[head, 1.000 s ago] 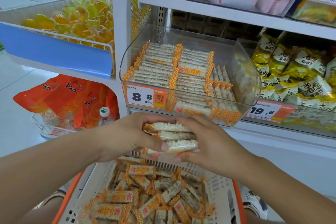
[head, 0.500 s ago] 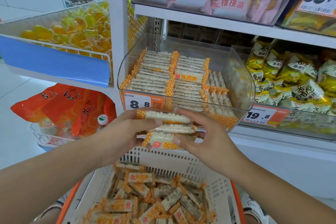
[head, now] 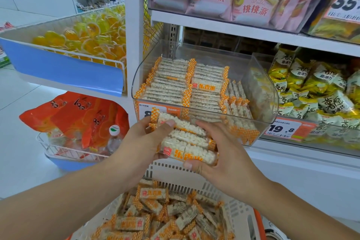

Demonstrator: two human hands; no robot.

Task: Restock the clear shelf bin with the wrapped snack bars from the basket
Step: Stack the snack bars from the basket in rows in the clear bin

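- Both hands hold a small stack of clear-wrapped puffed-rice snack bars with orange-checked ends (head: 186,140), just in front of the clear plastic shelf bin (head: 261,91) and above the white slotted basket (head: 235,210).
- The left hand (head: 142,142) grips the stack's left end, thumb pressed on the top bar; the right hand (head: 224,158) curls its fingers (head: 202,124) over the far side, thumb under the bottom bar.
- The step in hand looks like carrying a batch to the bin, which already holds neat rows at left and middle, with fewer bars at its right side.
- Next, I judge, the stack must clear the bin's front wall and go down level, aligned with those rows.
- Many loose bars remain in the basket, so the job is far from finished.
- The wrappers read "乐香米" in orange.
- A price tag (head: 280,128) on the neighbouring bin reads "19.8"; the bin's own tag is partly hidden, showing an "8".
- Pink packs (head: 253,0) above read "桃桃派".
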